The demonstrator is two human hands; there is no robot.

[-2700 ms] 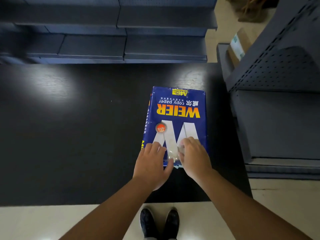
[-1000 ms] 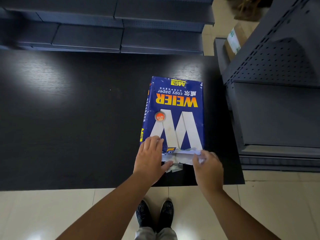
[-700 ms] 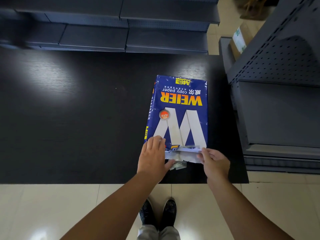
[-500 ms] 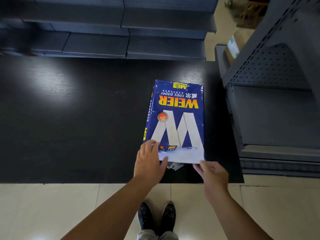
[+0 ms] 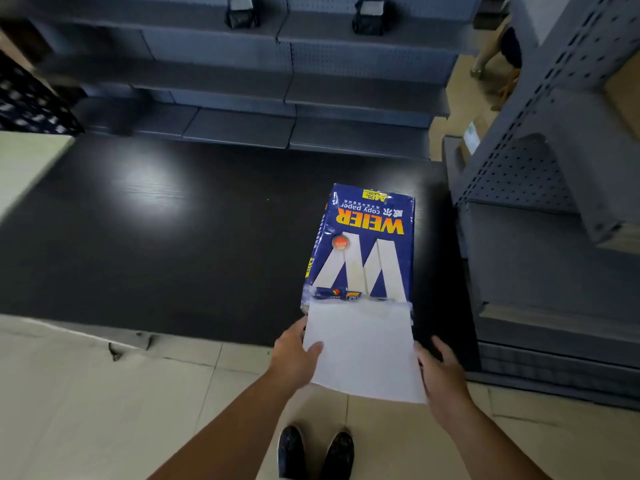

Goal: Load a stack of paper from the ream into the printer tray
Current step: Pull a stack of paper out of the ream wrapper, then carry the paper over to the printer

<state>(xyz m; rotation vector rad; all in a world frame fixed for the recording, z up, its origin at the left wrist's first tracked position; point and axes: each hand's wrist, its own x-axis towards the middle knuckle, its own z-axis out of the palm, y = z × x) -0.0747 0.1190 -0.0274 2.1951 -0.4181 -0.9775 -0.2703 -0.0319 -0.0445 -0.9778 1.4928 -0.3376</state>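
A blue WEIER copy-paper ream (image 5: pixel 363 244) lies on the black table (image 5: pixel 173 237), its near end torn open. A white stack of paper (image 5: pixel 362 351) sticks out of that open end, past the table's front edge. My left hand (image 5: pixel 294 358) grips the stack's left edge with the thumb on top. My right hand (image 5: pixel 440 372) holds the right edge, fingers mostly beneath the sheets. No printer tray is in view.
Grey metal shelving (image 5: pixel 277 98) runs along the far side of the table. A grey perforated shelf unit (image 5: pixel 540 202) stands close on the right, with a cardboard box (image 5: pixel 471 140) behind it. Pale floor tiles and my shoes (image 5: pixel 315 452) lie below.
The wrapper's near end has been torn open, and both hands have drawn the white stack out toward me, beyond the table edge. The view has tilted up and back.
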